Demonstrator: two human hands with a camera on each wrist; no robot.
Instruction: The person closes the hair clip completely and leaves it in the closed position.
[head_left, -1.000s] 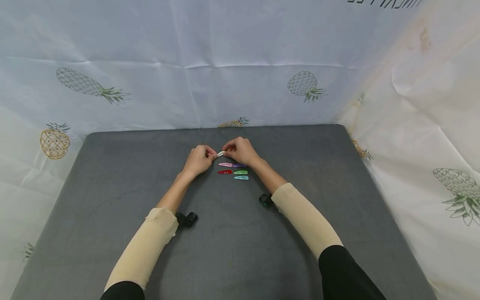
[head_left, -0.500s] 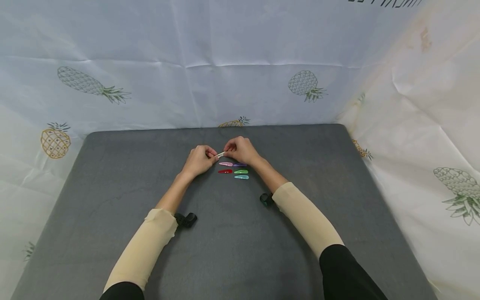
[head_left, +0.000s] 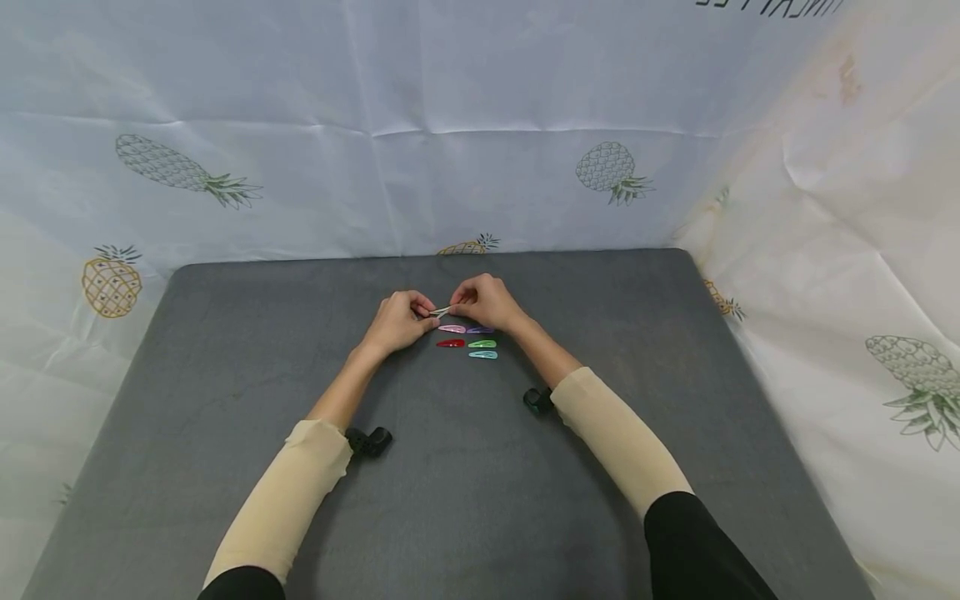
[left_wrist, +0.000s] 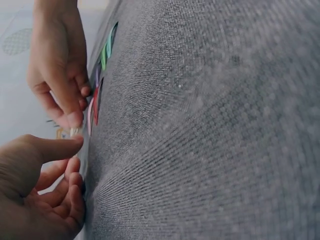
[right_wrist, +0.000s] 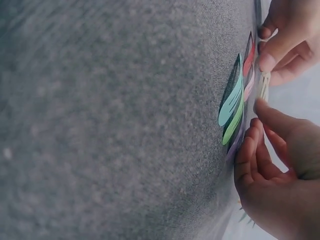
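A cream snap hair clip (head_left: 442, 312) is pinched between both hands above the grey table. My left hand (head_left: 401, 321) holds one end with thumb and fingertips, and my right hand (head_left: 485, 302) pinches the other. Two thin strips of the clip stand a little apart in the head view. From the right wrist, its slotted middle (right_wrist: 264, 86) shows between the fingertips; both ends are covered. Just nearer the camera lie a pink hair clip (head_left: 452, 329), a purple one partly behind the right hand (right_wrist: 235, 145), a red clip (head_left: 452, 342), a green clip (head_left: 482, 343) and a light blue clip (head_left: 483, 355).
The grey cloth-covered table (head_left: 450, 500) ends at a far edge just beyond the hands. Behind it hangs a white pineapple-print sheet (head_left: 465, 183), with another along the right. Black wrist cameras (head_left: 370, 442) sit at the cream sleeves (head_left: 618, 437).
The cream clip's two strips have come apart, where they lay closer together before. My right hand has shifted slightly to the right. The clips on the table have stayed put.
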